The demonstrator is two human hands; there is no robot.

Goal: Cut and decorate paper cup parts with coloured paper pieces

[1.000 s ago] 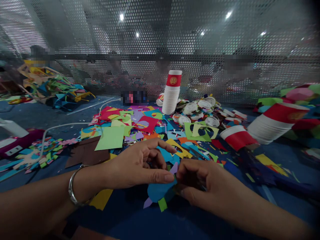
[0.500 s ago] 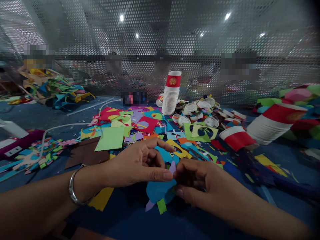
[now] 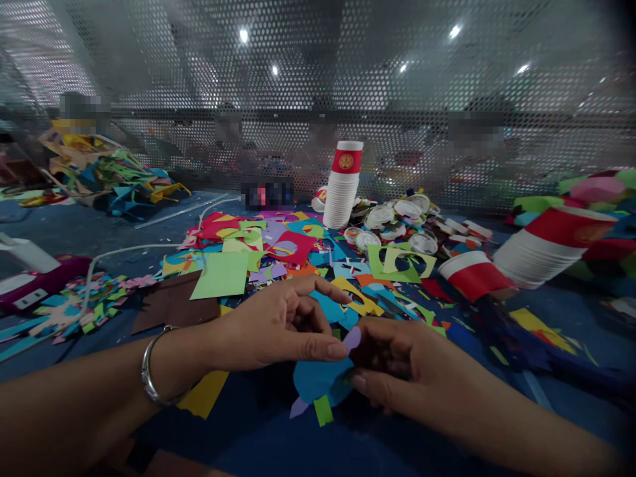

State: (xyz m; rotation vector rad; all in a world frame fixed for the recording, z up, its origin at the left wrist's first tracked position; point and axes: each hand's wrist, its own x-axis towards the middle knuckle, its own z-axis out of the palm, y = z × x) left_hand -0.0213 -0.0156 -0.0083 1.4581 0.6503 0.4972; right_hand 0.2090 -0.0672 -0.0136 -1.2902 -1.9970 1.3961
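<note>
A rounded blue paper cutout [image 3: 320,383] is held up in front of me, with a green strip [image 3: 323,411] and a purple petal-shaped piece [image 3: 299,407] sticking out below it. Another purple paper piece [image 3: 352,340] stands out at its top, between my hands. My left hand [image 3: 293,324] lays its thumb along the cutout's upper edge, its index finger stretched above and the other fingers curled behind. My right hand [image 3: 390,358] pinches at the cutout's right edge, index finger against the upper purple piece. The fingertips behind the paper are hidden.
Paper scraps [image 3: 293,248] cover the table's middle. Beyond stand a tall stack of paper cups [image 3: 342,192] and a pile of white lids [image 3: 397,218]. A leaning cup stack [image 3: 541,248] is at right. A power strip [image 3: 37,285] with a cable lies left.
The upper purple piece now leans right and shows a rounded tip, where before it stood more upright and pointed. Both hands have kept nearly the same place, and the view has shifted slightly.
</note>
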